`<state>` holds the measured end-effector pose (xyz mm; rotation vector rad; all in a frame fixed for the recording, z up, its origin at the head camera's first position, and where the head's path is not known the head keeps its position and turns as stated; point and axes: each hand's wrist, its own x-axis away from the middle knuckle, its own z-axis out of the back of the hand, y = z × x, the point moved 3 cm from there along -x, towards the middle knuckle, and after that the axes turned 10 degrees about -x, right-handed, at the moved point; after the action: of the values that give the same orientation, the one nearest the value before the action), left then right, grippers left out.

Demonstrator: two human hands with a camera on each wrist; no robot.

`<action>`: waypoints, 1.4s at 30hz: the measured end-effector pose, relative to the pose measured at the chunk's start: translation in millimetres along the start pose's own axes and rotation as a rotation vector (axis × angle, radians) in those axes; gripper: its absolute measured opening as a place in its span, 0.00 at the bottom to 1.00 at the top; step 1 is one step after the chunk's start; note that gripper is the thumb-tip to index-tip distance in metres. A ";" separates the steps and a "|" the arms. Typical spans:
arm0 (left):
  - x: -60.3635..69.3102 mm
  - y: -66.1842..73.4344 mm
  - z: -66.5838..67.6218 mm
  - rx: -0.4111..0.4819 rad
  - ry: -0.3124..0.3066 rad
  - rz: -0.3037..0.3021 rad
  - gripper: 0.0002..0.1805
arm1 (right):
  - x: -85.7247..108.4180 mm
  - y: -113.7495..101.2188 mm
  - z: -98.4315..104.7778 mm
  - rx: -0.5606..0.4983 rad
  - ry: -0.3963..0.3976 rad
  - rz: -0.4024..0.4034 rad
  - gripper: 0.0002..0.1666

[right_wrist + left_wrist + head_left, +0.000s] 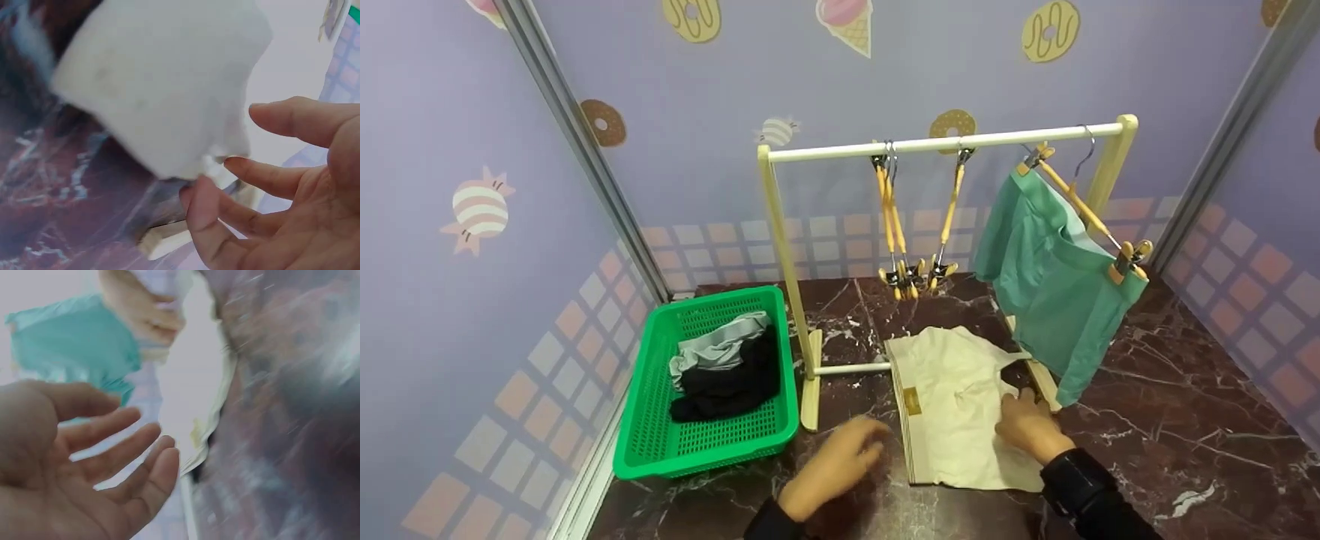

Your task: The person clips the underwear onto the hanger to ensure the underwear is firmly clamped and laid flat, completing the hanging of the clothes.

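Note:
A cream cloth garment with a small tan label lies on the dark marbled surface below the rack. My right hand is at its right edge; in the right wrist view the fingertips are at the cloth, thumb apart from them. Left of the garment, my left hand hovers with relaxed fingers and holds nothing; the left wrist view shows its palm and spread fingers. Teal shorts hang from a clip hanger at the rack's right end.
A green basket with grey and black clothes stands left of the wooden rack. Several clip hangers hang from the rack's bar. Patterned walls enclose the left, back and right sides.

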<state>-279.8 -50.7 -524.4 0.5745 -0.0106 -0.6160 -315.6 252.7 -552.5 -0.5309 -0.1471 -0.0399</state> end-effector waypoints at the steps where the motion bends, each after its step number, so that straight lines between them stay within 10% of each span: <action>1: -2.5 -2.2 9.3 0.038 0.060 0.019 0.15 | 1.0 -4.0 2.4 -0.001 0.014 0.020 0.20; 10: -31.1 -32.1 91.8 0.303 0.542 0.261 0.23 | 7.1 -60.6 45.2 -0.306 0.151 0.314 0.21; 15: -54.4 -51.8 114.5 0.411 0.619 0.348 0.28 | 6.6 -101.3 73.7 -0.700 0.146 0.418 0.18; 24: -85.9 -67.6 118.3 0.334 0.678 0.361 0.25 | 11.4 -169.2 111.3 -1.611 -0.011 0.376 0.13; 42: -88.7 -74.5 107.6 0.147 0.738 0.268 0.08 | 11.3 -184.6 131.6 -1.775 0.003 0.403 0.18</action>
<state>-412.1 -106.1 -457.7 0.8996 0.5569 -0.1175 -335.5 160.4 -346.1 -2.3214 0.0450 0.2530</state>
